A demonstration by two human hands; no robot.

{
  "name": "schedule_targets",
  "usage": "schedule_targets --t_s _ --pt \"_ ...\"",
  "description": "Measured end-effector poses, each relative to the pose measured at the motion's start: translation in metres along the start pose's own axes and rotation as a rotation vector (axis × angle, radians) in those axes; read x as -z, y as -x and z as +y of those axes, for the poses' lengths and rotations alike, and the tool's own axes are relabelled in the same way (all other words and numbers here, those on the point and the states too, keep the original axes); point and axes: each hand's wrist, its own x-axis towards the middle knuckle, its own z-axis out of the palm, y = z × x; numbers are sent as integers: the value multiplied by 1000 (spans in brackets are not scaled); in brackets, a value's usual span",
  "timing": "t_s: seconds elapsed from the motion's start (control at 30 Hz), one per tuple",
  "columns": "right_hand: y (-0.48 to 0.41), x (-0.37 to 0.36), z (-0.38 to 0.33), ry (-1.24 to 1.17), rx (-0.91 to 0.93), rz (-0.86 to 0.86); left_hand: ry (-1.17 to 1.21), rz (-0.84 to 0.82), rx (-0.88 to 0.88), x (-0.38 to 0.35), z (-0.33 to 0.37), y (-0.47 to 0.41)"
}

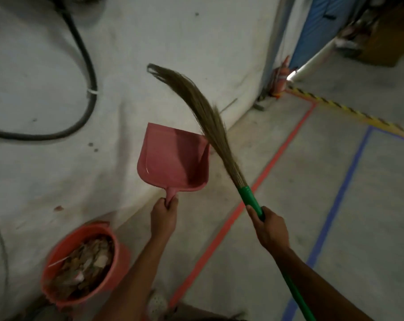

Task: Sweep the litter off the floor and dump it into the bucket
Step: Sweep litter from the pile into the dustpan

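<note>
- Currently the pink dustpan (173,158) is held off the floor near the middle of the view. Its short handle is pinched in the curled fingers of the left hand (164,216), and no litter is seen in its tray.
- The broom (210,126) is gripped by the right hand (269,225), with fingers wrapped round the green handle (250,200) just below the bristle binding. The bristles are seen off the floor, bent toward 11 o'clock and crossing the dustpan's right edge.
- The bucket (120,258) is found at 7 o'clock, beside the left forearm, heaped with litter (85,262) that looks like dry leaves and paper scraps.
- On the pale floor sheet (150,31) only dark specks and one reddish scrap (58,207) at 8 o'clock are made out; finer bits are lost to blur.
- Such litter is judged light and loose, so it is easily scattered by a brisk stroke. Short, low strokes are suggested, since the bristles look soft and springy.
- The dustpan is judged light, thin and stiff. It is best kept at its handle, with the lip pressed flat to the floor.
</note>
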Motion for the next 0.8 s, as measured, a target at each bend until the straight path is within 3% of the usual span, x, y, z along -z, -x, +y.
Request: schedule_targets --t_s 0.33,0.8 --pt "-41 161 138 -250 -308 340 -6 -310 -170 -217 164 37" --pt "-162 326 348 -316 -758 536 -129 -716 -266 -575 317 58"
